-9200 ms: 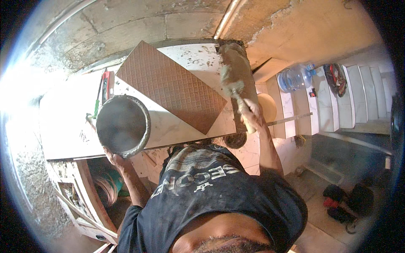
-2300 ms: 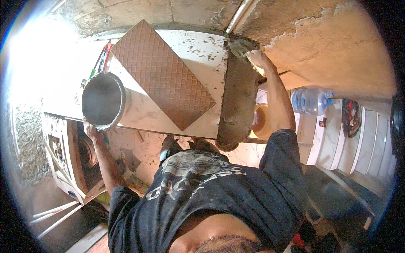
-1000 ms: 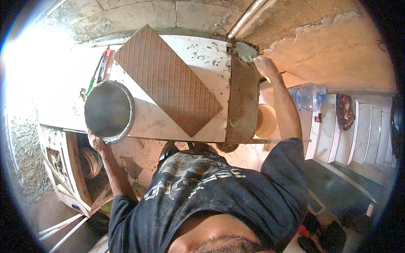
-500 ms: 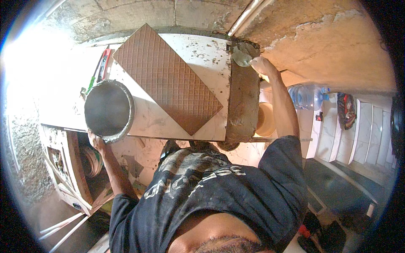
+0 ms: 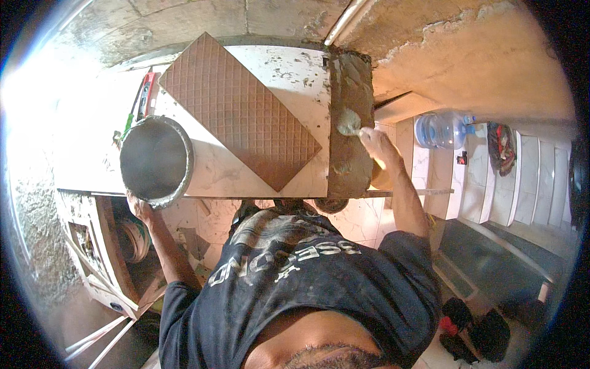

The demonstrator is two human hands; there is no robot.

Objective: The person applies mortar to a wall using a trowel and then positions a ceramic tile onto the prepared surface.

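My right hand [image 5: 376, 142] grips a trowel [image 5: 349, 125] whose blade lies on a strip of wet grey mortar [image 5: 350, 123] spread along the right edge of a white tiled top [image 5: 295, 74]. My left hand [image 5: 140, 207] holds a round metal pan [image 5: 155, 160] of grey mortar by its near rim, at the top's near left edge. A brown tile with a gridded back [image 5: 239, 111] lies diagonally on the top between the pan and the mortar strip.
A rough plastered wall [image 5: 467, 67] rises at the right. Below it stand a clear water bottle [image 5: 444, 130] and white tiled steps [image 5: 522, 178]. A red tool [image 5: 146, 95] lies at the left of the top. Dark shoes [image 5: 485, 329] sit on the floor.
My right hand has drawn the trowel from the far end of the mortar strip back toward the middle. The pan and my left hand have stayed in place.
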